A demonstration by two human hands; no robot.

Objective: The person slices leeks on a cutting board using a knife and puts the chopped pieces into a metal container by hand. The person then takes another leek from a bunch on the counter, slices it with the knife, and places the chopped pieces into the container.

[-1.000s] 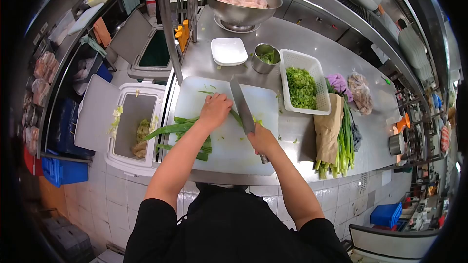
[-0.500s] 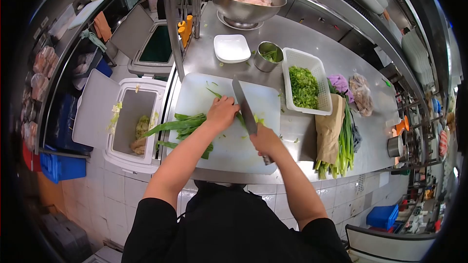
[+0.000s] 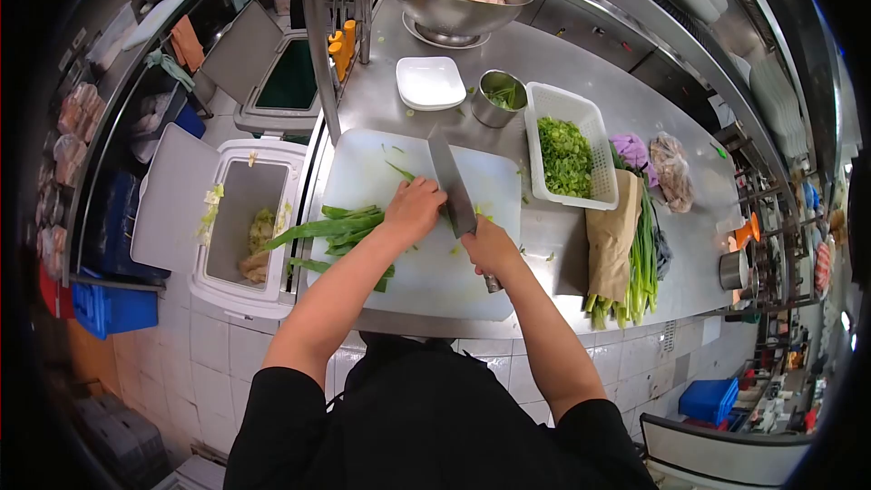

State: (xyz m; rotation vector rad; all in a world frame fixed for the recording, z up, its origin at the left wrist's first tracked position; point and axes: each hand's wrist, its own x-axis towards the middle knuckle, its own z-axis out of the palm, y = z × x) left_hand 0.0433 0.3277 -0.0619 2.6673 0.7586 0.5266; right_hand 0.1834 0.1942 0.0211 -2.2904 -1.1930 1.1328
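- Stainless-steel worktable (image 3: 544, 286) fills the scene's middle; we have a white rectangular cutting board (image 3: 449, 298) on its near left part.
- On the board, our right hand (image 3: 491, 248) wraps tightly round the handle of a broad steel knife (image 3: 454, 183).
- Our left hand (image 3: 415, 209), fingers curled nearly closed, holds down long flat green leaves (image 3: 347, 229) at the board's left.
- Pale tiled floor (image 3: 209, 372) shows around us, near and left.

A broad-bladed grey knife (image 3: 456, 186) slants over a white cutting board (image 3: 435, 295), its tip at the far edge and handle toward the near side, while long, flat green leaves (image 3: 352, 228) lie bunched leftward, some overhanging the board's left edge.
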